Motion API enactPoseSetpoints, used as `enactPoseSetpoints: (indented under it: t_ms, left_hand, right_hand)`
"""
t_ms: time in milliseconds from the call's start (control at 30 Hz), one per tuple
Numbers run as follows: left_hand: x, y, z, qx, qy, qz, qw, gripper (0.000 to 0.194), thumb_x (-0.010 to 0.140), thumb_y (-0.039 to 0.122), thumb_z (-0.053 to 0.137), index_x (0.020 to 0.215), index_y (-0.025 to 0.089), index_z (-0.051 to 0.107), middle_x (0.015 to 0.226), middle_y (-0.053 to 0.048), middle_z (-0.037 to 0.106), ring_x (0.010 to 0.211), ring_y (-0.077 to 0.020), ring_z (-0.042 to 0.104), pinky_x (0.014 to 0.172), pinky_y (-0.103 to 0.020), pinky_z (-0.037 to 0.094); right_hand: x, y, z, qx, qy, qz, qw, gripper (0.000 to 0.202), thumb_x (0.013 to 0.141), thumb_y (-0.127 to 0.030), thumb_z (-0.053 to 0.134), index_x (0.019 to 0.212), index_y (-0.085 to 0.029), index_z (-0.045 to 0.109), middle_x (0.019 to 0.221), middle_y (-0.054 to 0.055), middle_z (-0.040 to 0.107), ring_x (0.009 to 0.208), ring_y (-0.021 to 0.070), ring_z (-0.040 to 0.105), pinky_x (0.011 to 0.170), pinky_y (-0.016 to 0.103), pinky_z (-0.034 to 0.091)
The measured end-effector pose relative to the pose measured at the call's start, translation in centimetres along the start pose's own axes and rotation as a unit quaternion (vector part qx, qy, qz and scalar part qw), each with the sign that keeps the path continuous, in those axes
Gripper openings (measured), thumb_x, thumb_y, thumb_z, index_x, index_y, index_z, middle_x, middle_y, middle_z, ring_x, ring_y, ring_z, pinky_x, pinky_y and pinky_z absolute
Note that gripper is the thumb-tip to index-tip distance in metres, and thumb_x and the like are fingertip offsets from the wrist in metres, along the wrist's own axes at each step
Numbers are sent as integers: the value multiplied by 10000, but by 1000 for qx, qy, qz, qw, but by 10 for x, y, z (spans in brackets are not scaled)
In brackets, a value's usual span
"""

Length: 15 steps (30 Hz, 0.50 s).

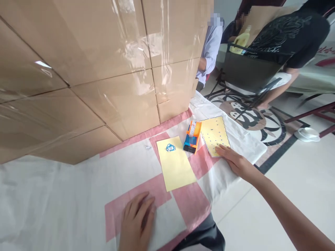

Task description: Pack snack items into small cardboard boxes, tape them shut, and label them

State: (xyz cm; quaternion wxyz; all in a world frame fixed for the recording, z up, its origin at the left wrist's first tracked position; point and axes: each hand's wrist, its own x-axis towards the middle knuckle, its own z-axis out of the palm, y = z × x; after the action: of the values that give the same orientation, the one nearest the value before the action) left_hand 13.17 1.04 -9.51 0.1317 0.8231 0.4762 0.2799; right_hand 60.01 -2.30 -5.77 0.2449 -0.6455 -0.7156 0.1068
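Head view: right hand (233, 159), fingers extended, grip unclear, touches near end of dotted yellow card (214, 132), its length running away; left hand (137, 218) half-curled, empty.

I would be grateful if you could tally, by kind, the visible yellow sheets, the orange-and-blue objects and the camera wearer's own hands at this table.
Yellow sheets: 2
Orange-and-blue object: 1
Left hand and right hand: 2
Total: 5
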Motion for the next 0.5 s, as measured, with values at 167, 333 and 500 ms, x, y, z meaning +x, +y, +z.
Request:
enactPoseSetpoints:
  t_ms: [167,333,500]
  left_hand:
    - [-5,9,-15,-58,7,86,995,229,964,196,606,1148,275,716,1200,-55,735,1142,-215,665,949,-373,568]
    - [-14,-38,-80,-42,108,78,990,229,959,126,582,1107,262,691,1105,-38,743,1080,-175,682,960,-331,574]
    - [31,-174,-205,151,264,-103,947,351,926,294,697,1259,199,635,1314,-116,668,1336,-306,577,1122,-496,502]
  right_hand:
    - [14,-40,-9,-10,23,-29,999,449,1020,-293,464,1445,-329,604,1383,58,702,1261,304,690,1047,498,620]
    - [21,-114,5,-67,139,-185,971,232,955,-232,581,1152,-282,692,1057,76,749,909,269,762,740,400,638]
    - [9,-206,83,28,50,-387,920,177,946,-168,568,1066,-225,686,904,58,760,839,224,736,770,338,595]
